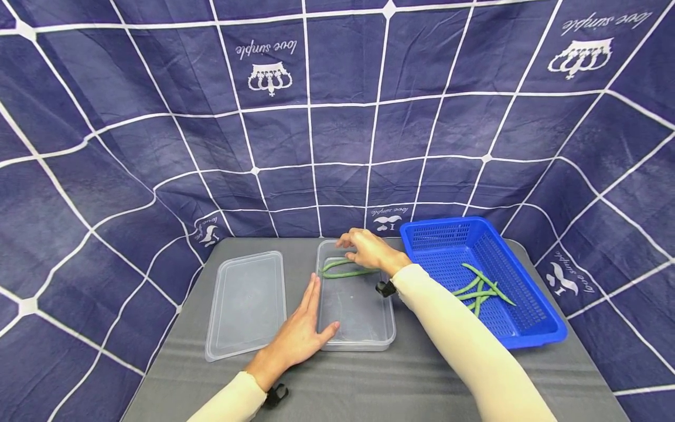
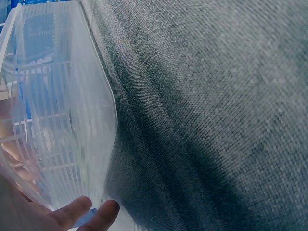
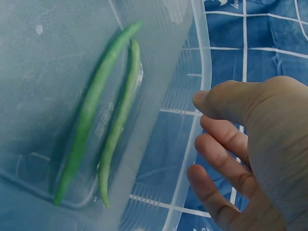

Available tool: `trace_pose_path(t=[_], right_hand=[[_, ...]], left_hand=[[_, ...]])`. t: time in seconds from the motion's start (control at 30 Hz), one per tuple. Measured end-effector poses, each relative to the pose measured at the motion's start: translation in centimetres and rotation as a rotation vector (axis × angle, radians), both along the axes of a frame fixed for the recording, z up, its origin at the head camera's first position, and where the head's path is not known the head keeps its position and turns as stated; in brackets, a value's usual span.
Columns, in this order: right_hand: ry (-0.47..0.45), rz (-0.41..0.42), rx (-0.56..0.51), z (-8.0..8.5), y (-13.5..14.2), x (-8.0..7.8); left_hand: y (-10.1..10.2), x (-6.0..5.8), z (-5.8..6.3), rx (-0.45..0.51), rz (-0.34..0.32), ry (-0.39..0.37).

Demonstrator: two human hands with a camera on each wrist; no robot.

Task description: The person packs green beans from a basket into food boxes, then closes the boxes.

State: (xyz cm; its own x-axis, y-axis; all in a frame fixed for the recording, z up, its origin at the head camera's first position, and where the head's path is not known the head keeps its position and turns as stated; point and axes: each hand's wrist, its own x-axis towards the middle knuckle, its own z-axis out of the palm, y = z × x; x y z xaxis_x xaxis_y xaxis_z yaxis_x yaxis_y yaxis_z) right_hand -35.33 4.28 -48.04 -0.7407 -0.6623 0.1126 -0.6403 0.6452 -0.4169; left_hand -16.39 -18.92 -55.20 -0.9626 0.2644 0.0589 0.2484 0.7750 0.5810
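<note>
Two green beans [image 3: 91, 106] lie side by side on the floor of a clear plastic container [image 1: 354, 316], near its far end. My right hand [image 1: 371, 249] hovers over that far end with loosely bent fingers and nothing between them; in the right wrist view its fingertips [image 3: 204, 101] are by the container's rim. Along the container's left side rests my left hand [image 1: 297, 334], its fingers straight against the wall and the thumb at the near left corner. The left wrist view shows the ribbed container wall [image 2: 62, 110] with fingertips [image 2: 108, 211] beside it.
A blue perforated basket [image 1: 527, 287] stands to the right, with several green beans [image 1: 480, 293] in it. A flat clear lid [image 1: 248, 308] lies left of the container on the grey tabletop [image 1: 343, 387]. Behind and at both sides hangs a blue checked cloth [image 1: 343, 140].
</note>
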Motion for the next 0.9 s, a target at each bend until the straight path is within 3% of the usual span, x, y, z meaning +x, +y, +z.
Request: trace_pose_path(t=[0.4,0.9], right_hand=[[0.048,-0.003,0.001,1.3,2.3,1.0],[0.125,-0.009,-0.048,3.0,7.4,2.9]], left_hand=[[-0.1,0.1,0.1,-0.005,-0.005,0.0],[0.0,0.2,0.2,-0.001,0.007,-0.003]])
